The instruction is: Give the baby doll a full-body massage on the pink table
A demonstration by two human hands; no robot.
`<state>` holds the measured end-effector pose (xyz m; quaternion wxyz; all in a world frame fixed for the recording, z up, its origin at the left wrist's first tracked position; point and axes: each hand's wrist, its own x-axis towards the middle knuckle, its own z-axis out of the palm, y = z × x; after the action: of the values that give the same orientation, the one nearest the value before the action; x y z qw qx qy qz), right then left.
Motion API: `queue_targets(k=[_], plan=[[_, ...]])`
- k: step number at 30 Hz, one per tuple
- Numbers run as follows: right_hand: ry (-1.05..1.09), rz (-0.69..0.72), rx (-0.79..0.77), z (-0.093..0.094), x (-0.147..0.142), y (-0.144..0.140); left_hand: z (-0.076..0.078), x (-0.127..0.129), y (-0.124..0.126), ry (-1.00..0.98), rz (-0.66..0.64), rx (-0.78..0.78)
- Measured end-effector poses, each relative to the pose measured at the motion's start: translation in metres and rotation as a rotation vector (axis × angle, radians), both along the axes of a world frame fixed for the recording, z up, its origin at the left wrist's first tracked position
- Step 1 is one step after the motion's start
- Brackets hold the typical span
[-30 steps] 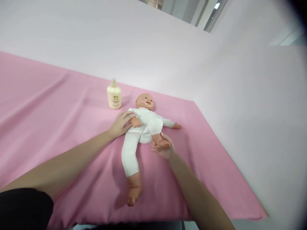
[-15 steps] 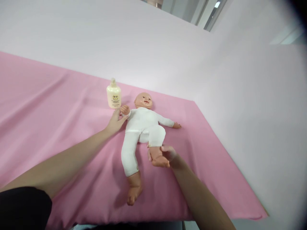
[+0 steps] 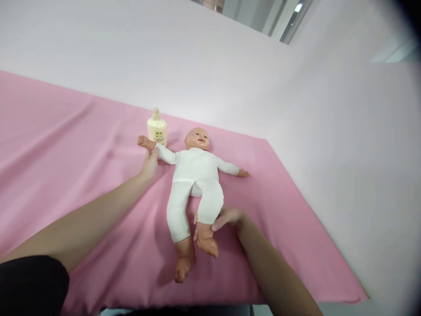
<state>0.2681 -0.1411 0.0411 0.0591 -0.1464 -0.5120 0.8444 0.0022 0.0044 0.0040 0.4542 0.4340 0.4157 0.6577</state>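
A baby doll (image 3: 194,175) in a white suit lies on its back on the pink cloth (image 3: 82,153), head away from me. My left hand (image 3: 149,163) grips the doll's arm near the wrist, stretched out to the left. Just above the doll's ankle, my right hand (image 3: 226,217) holds the leg on the right side, which lies nearly straight. The other leg lies flat beside it.
A cream lotion bottle (image 3: 157,128) stands upright just behind the doll's stretched arm, close to my left hand. The pink cloth ends at a right edge (image 3: 315,215) and a near edge, with a pale wall behind.
My left hand has drawn the doll's arm off its chest and out to the left. My right hand has pulled the bent leg down toward me until it is nearly straight.
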Motion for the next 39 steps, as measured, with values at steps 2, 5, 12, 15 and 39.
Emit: queue_targets(k=[2, 5, 12, 15, 39], plan=[[0.011, 0.002, 0.002, 0.0, 0.0, 0.0, 0.0, 0.0, -0.001, 0.01, -0.006, 0.003], [0.036, 0.019, 0.001, -0.001, 0.001, 0.001, 0.0, 0.0, -0.001, 0.028, 0.003, -0.007], [0.027, 0.04, -0.009, -0.009, 0.002, 0.004, -0.001, -0.001, 0.0, 0.026, -0.007, 0.023], [0.034, 0.057, 0.011, -0.008, 0.001, 0.005, -0.001, 0.0, -0.002, 0.06, -0.007, 0.041], [0.21, -0.797, -0.024, -0.016, -0.001, 0.006, 0.012, 0.011, -0.033, 1.054, -0.107, 0.602]])
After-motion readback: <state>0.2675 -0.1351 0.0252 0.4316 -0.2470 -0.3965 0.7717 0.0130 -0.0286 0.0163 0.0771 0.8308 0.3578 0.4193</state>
